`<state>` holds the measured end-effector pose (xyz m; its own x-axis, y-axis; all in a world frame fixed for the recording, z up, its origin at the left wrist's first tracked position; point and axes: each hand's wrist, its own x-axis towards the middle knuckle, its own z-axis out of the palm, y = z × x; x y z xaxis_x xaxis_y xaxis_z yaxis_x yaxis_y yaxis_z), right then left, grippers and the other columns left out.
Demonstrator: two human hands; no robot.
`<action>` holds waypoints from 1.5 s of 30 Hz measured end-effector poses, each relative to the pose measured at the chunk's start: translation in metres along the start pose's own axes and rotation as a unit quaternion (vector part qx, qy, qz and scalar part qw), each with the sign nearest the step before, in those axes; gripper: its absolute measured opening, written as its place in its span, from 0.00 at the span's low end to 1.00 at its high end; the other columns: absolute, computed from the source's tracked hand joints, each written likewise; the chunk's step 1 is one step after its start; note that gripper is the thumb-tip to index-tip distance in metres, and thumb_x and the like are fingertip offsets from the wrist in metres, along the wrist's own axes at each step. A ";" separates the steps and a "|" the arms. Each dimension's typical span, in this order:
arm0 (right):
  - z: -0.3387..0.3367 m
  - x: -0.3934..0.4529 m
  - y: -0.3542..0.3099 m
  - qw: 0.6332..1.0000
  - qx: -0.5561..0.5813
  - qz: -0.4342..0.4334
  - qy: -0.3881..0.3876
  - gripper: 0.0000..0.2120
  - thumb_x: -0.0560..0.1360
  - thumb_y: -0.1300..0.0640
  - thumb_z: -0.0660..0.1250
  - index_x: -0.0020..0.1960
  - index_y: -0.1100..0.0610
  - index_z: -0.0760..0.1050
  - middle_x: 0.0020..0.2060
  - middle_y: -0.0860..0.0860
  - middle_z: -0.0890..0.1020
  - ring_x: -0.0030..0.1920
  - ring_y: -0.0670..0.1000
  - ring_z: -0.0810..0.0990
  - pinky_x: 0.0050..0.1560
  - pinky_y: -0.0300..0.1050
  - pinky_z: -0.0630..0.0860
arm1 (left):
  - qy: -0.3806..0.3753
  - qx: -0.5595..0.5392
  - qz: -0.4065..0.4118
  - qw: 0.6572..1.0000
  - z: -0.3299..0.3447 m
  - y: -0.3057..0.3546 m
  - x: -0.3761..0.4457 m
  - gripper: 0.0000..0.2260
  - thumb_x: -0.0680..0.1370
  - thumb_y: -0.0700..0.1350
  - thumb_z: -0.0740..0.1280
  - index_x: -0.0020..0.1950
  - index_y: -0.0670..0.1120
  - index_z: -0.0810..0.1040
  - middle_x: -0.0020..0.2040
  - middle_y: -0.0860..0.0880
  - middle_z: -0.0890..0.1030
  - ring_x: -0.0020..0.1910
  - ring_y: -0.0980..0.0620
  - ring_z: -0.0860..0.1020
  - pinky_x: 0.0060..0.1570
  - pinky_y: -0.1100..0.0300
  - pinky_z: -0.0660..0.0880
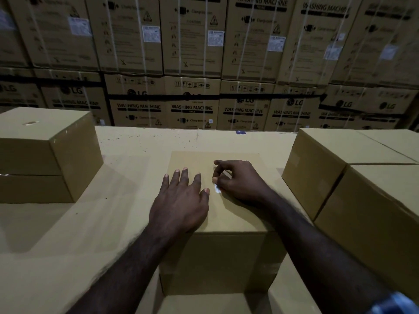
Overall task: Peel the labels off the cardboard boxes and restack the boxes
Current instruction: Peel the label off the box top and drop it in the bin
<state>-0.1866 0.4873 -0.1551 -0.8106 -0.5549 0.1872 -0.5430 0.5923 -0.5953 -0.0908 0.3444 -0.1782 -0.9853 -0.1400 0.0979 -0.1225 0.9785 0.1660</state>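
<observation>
A plain brown cardboard box [217,223] stands in the middle of a wide cardboard-covered surface [90,223], close to the person, with both hands on its top face. A small white label [217,189] lies on that top face, near its middle, just between the two hands. The right hand [238,180] has its fingers [217,163] curled: thumb and forefinger pinch the edge of the label, whose near end shows white and seems lifted slightly from the cardboard, though how far it has come free cannot be told. The left hand [181,200] lies flat on the box top just left of the label, fingers straight and spread, thumb tip pointing toward the label and almost touching it; it presses the box and holds nothing. Both forearms reach forward and inward from the bottom of the view, the right one resting along the box's right edge, with a blue sleeve cuff [394,302] at the lower right corner.

To the left, apart from the middle box, stands a stack of two brown cardboard boxes [45,159]. To the right sits a group of similar brown boxes [351,173], close together. Behind the surface rises a wall of large printed washing-machine cartons [192,64] bearing white stickers.
</observation>
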 end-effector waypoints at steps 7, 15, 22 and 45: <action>0.004 0.006 0.001 0.998 -0.061 0.000 -0.026 0.03 0.78 0.58 0.64 0.50 0.54 0.76 0.60 0.52 0.80 0.62 0.54 0.75 0.69 0.61 0.64 | -0.007 -0.004 -0.001 1.000 -0.001 0.001 -0.001 0.27 0.83 0.58 0.45 0.80 0.50 0.49 0.80 0.44 0.47 0.79 0.46 0.45 0.76 0.46 0.42; -0.014 -0.010 0.008 0.955 0.289 0.030 0.052 0.08 0.81 0.62 0.59 0.46 0.57 0.75 0.63 0.50 0.79 0.62 0.48 0.76 0.56 0.45 0.76 | -0.009 -0.008 0.000 1.000 -0.002 0.001 -0.001 0.27 0.82 0.59 0.45 0.80 0.50 0.49 0.80 0.44 0.47 0.79 0.46 0.45 0.76 0.46 0.43; -0.020 -0.041 0.018 0.962 0.269 -0.005 -0.039 0.07 0.83 0.58 0.56 0.52 0.60 0.71 0.60 0.46 0.79 0.66 0.47 0.75 0.63 0.47 0.74 | -0.009 -0.004 -0.005 1.000 -0.003 0.001 -0.002 0.27 0.82 0.59 0.45 0.80 0.51 0.49 0.80 0.45 0.47 0.79 0.46 0.45 0.76 0.47 0.42; -0.015 -0.039 0.002 0.998 0.015 -0.021 -0.059 0.08 0.83 0.56 0.55 0.55 0.57 0.71 0.60 0.55 0.79 0.61 0.51 0.74 0.73 0.51 0.49 | -0.009 -0.002 -0.006 1.000 -0.001 0.002 -0.002 0.27 0.82 0.59 0.44 0.80 0.51 0.48 0.80 0.45 0.46 0.79 0.46 0.44 0.76 0.47 0.42</action>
<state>-0.1592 0.5186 -0.1521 -0.7544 -0.6451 0.1213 -0.5683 0.5494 -0.6125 -0.0893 0.3461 -0.1771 -0.9857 -0.1489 0.0783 -0.1339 0.9761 0.1714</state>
